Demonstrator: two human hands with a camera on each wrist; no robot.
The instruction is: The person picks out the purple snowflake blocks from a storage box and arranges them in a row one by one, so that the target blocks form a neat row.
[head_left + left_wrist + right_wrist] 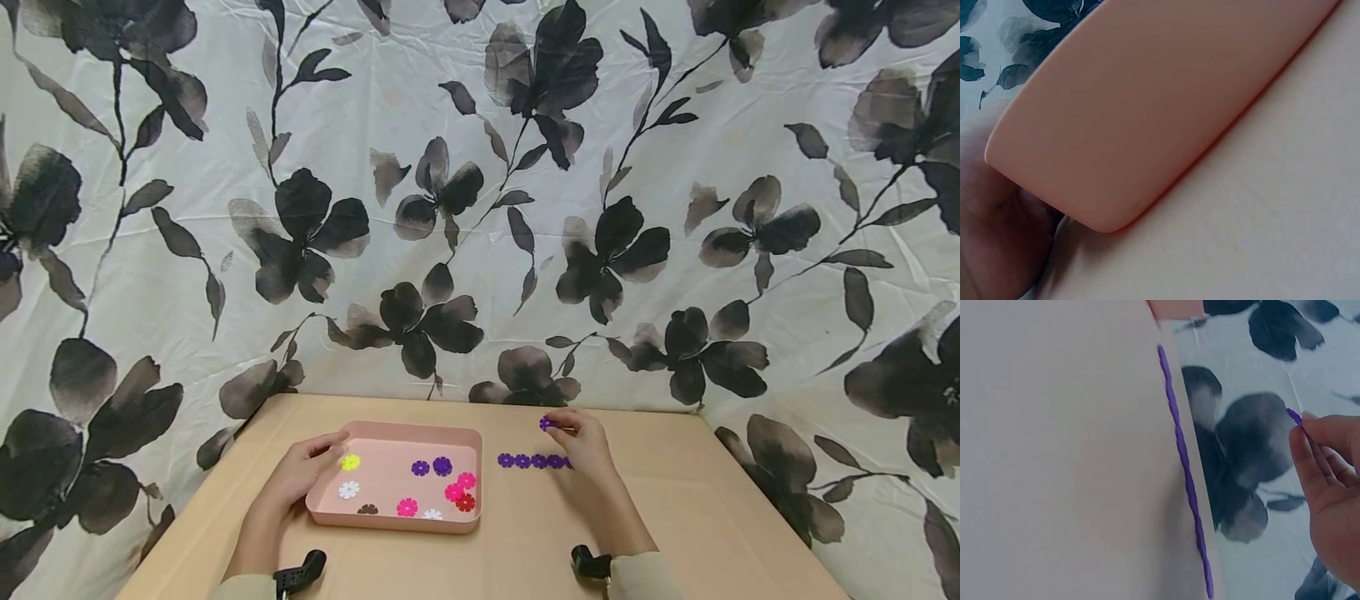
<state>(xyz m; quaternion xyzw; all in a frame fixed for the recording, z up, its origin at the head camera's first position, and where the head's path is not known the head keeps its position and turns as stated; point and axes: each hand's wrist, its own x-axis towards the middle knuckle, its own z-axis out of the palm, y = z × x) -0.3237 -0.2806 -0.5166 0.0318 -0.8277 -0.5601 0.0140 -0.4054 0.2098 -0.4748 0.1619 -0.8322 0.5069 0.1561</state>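
One purple flower piece [546, 423] is pinched by the fingertips of the right hand [585, 446], apart from the row of purple pieces [532, 461] on the counter [525, 550]. The left hand [298, 473] holds the left side of the pink tray [384, 479], where several coloured flowers lie.

The tray [390, 483] is soft pink. Its flowers [350, 462] are each one colour: one yellow, two white, one brown, two purple, three bright pink, one red. The row [522, 460] and the raised flower [545, 423] are purple. The counter [525, 558] is tan. The cloth [465, 58] is white with a black and grey-brown floral print. Sleeves [641, 579] are beige; wrist cameras [302, 573] are black.
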